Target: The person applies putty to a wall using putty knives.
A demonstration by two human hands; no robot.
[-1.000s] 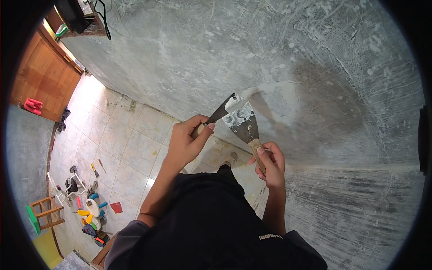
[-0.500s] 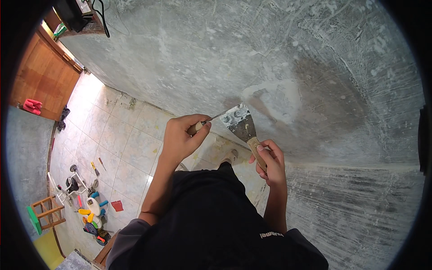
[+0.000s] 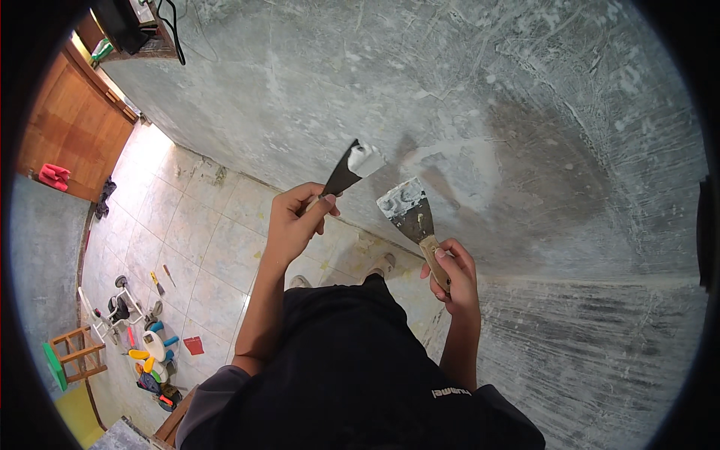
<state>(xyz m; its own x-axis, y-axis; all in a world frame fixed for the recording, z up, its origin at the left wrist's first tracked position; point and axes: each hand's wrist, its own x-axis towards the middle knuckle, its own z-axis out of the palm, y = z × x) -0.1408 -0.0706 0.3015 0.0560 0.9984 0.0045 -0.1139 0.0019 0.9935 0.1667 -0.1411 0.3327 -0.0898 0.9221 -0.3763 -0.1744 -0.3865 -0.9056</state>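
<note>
My left hand [image 3: 296, 221] is closed on the handle of a dark-bladed putty knife [image 3: 342, 174], raised with a lump of white putty [image 3: 366, 157] on its end. Lower and to the right, my right hand [image 3: 454, 274] grips the wooden handle of another putty knife [image 3: 412, 217], its broad blade smeared with white putty along the top. The two blades are apart. Beyond them, the grey wall [image 3: 562, 67] has a pale patch [image 3: 476, 165] and a darker area beside it.
The tiled floor [image 3: 206, 225] runs along the wall, with a pile of colourful ride-on toys [image 3: 154, 349], scattered small tools [image 3: 157, 283] and a wooden stool [image 3: 75, 356] at left. A wooden door [image 3: 75, 112] with a red cloth stands upper left; a black item on a ledge [image 3: 120, 22] is above.
My left knife has separated from the right blade, moving up and to the left, its putty now turned into view. My right hand and knife have shifted slightly right and down.
</note>
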